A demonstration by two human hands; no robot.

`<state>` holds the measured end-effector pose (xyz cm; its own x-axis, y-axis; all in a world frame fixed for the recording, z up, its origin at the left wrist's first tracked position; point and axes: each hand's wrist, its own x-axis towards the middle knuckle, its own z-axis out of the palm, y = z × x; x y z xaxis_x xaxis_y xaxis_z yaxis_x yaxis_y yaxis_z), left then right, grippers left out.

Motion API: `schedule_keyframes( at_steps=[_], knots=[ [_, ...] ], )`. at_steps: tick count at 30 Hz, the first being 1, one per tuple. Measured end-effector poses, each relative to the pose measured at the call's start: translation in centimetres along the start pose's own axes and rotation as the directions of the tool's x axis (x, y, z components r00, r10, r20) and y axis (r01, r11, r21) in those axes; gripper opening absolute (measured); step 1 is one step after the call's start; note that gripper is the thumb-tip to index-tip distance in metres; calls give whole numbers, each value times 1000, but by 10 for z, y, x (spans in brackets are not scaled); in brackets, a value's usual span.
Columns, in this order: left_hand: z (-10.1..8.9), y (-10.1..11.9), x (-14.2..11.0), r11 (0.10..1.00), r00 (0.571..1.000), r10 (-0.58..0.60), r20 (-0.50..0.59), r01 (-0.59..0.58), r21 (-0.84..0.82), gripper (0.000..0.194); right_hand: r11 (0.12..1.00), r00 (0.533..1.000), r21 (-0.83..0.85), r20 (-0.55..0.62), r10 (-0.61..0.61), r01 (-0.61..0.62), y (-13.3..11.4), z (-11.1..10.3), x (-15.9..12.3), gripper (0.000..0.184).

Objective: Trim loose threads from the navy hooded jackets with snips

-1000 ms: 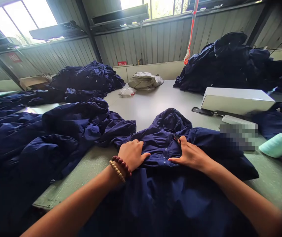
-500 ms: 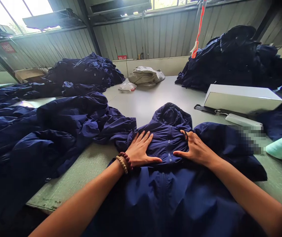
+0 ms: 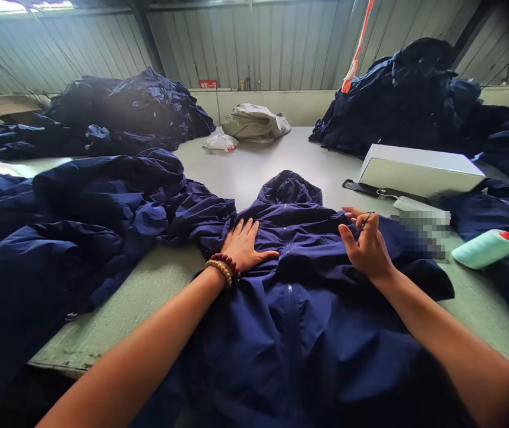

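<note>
A dark navy hooded jacket (image 3: 254, 327) lies front up before me, its hood (image 3: 290, 189) pointing away and its zip running down the middle. My left hand (image 3: 244, 246) rests flat on the chest left of the zip, fingers spread, holding nothing. Over the jacket's right side, my right hand (image 3: 369, 246) is lifted a little, thumb apart and fingers partly curled. A small dark tool (image 3: 364, 222) sits across its fingers; its exact kind is hard to make out.
Navy garments (image 3: 89, 208) cover the table's left side. Large garment piles (image 3: 138, 101) stand behind, left and right. On the right are a white box (image 3: 421, 169), a white power bank-like block (image 3: 421, 208) and a mint thread cone (image 3: 486, 248). A grey bundle (image 3: 254, 123) lies at the back.
My right hand has risen off the jacket and moved right, its fingers curling. The left hand stays on the chest. The jacket front looks smoother, and the view has tilted down.
</note>
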<state>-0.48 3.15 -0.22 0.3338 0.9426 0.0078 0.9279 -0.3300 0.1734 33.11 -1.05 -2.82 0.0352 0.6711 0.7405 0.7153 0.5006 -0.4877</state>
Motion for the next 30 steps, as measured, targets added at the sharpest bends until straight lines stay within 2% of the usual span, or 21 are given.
schedule_keyframes(
  at_steps=[3,5,8,12,14,17,19,21,23,25,27,30],
  knots=[
    [3,0,11,1000,1000,-24,-2,24,5,117,997,999,-64,24,47,-46,-1,-4,5,29],
    [4,0,21,1000,999,-23,-27,23,2,111,994,991,-67,97,92,-85,-9,-11,7,31],
    [2,0,37,1000,993,7,-116,-8,-10,101,991,960,-19,247,134,-133,-36,-30,0,23],
    [-12,10,44,996,976,84,-202,-89,-19,78,988,872,-88,465,155,-129,-75,-68,-43,18],
    [-23,18,32,986,958,156,-239,-164,-13,68,978,852,-181,490,181,-104,-81,-91,-74,20],
    [-37,27,-16,954,912,279,-300,-300,-24,60,946,856,-278,435,278,-166,-71,-126,-118,16],
    [-43,26,-66,903,858,377,-349,-425,-70,51,916,844,-324,399,359,-236,-60,-145,-142,13],
    [-45,15,-124,868,845,457,-277,-492,-69,48,909,835,-320,396,383,-265,-51,-156,-159,16],
    [-42,-6,-179,872,861,472,-192,-487,-41,54,915,839,-306,397,373,-262,-46,-161,-169,17],
    [-35,-32,-222,883,878,466,-111,-469,-5,70,911,842,-321,387,376,-260,-45,-160,-173,16],
    [-26,-57,-250,897,894,442,-71,-441,30,84,902,838,-339,379,392,-269,-44,-159,-173,17],
    [-17,-77,-267,935,931,354,-90,-350,53,79,899,829,-328,382,408,-292,-41,-158,-171,19]
  ],
)
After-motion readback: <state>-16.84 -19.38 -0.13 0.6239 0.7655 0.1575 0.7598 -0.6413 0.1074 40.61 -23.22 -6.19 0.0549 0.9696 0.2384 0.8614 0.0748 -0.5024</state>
